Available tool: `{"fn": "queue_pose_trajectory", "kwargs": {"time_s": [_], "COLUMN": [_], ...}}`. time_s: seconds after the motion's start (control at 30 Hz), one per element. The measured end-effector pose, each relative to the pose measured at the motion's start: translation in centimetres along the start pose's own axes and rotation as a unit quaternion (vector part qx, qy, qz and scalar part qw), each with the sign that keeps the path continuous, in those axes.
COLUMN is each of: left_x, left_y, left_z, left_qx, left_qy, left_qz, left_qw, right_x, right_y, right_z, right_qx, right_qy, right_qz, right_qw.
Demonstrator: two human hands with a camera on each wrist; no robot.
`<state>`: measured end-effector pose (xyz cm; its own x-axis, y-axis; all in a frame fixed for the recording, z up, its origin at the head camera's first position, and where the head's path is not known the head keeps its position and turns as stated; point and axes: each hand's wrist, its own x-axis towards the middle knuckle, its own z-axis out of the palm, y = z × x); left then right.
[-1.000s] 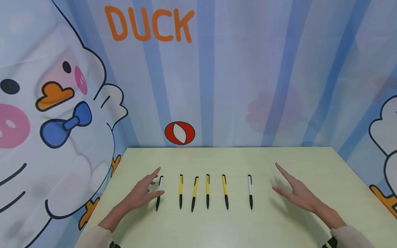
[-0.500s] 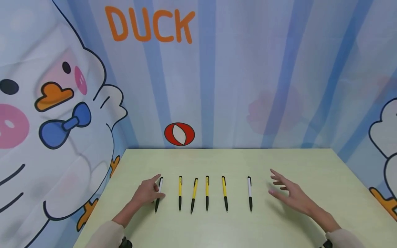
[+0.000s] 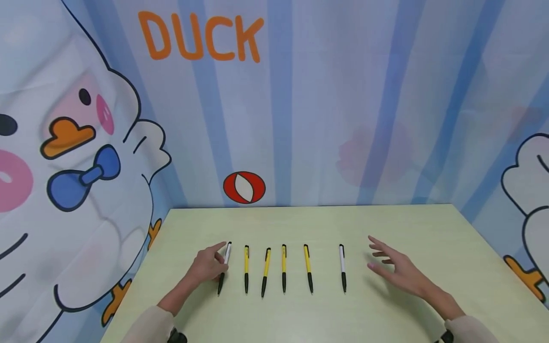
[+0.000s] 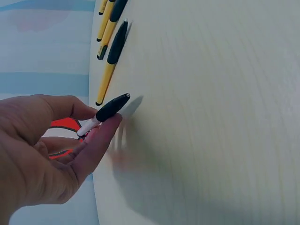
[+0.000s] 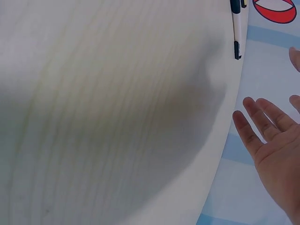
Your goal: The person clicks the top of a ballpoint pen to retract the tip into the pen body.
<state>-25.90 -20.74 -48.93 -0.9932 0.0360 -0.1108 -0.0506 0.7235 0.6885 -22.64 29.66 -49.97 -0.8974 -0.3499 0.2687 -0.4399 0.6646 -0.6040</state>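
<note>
My left hand (image 3: 208, 265) pinches a white pen (image 3: 227, 253) with a black grip between thumb and fingers, at the left end of a row of pens. In the left wrist view the white pen's black grip (image 4: 112, 108) points up and right, with its shadow beside it on the table. To its right lie several yellow pens with black grips, the nearest yellow pen (image 3: 246, 262) just beside my left hand. Another white pen (image 3: 342, 259) ends the row on the right. Past it, my right hand (image 3: 399, 269) hovers over the table with fingers spread, holding nothing.
The pens lie on a pale wood-grain table (image 3: 300, 319). A blue striped curtain (image 3: 317, 119) with duck prints rises along the table's back edge and at the sides.
My left hand has closed its fingers on the left white pen and shifted it slightly right, turning it a little. My right hand has moved a bit left and lower.
</note>
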Motion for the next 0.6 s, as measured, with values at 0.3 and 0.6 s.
{"fn": "queue_pose_trajectory", "kwargs": {"time_s": [0.3,0.6], "left_x": [-1.0,-2.0], "left_y": [2.2,5.4], "left_z": [0.4,1.8], "left_qx": [-0.149,-0.238], "left_qy": [-0.012,-0.026], "left_qz": [0.001,0.010], "left_qw": [0.9888,0.9708], "right_x": [0.5,1.8], "right_y": [-0.7,-2.7], "right_z": [-0.4,0.5], "right_qx": [0.003,0.017], "right_qy": [-0.007,-0.014], "right_qz": [-0.004,-0.036], "right_qw": [1.0000,0.9991]}}
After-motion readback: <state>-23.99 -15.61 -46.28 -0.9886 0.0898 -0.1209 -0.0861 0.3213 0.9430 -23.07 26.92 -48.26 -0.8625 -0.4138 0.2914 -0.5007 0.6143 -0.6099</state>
